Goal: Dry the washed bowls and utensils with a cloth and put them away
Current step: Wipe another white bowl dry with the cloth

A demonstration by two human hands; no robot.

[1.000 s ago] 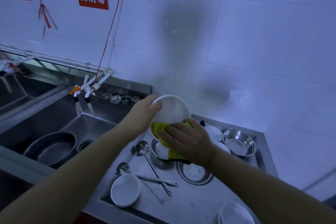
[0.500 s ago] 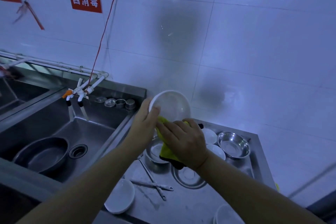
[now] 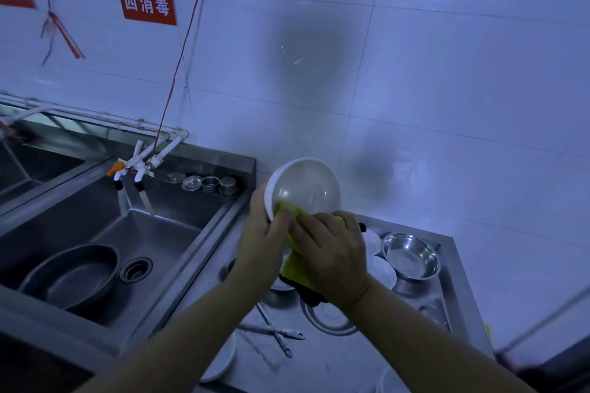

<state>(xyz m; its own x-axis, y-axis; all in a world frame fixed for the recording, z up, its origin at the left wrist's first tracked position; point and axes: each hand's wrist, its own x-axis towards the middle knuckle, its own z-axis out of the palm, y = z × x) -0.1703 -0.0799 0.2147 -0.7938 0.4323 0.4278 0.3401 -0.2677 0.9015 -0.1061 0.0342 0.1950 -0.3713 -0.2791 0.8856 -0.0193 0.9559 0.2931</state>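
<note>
Bowl: round white bowl (image 3: 303, 190) is held tilted above the steel surface (image 3: 348, 367)
Hands: left hand (image 3: 265, 246) is curled on its rim — right hand (image 3: 332, 257) is gripping the yellow cloth (image 3: 295, 260)
Handling: judged light, slippery, breakable — best held by the rim

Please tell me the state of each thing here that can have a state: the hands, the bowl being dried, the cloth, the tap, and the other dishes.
white bowl: lifted, tilted, opening facing the camera
left hand: grips the bowl's rim
right hand: presses the cloth to the bowl
yellow cloth: bunched, partly hanging
steel bowl: upright on the counter
dark basin: upright in the sink
taps: no water seen running
spoons: lying flat on the counter
</note>
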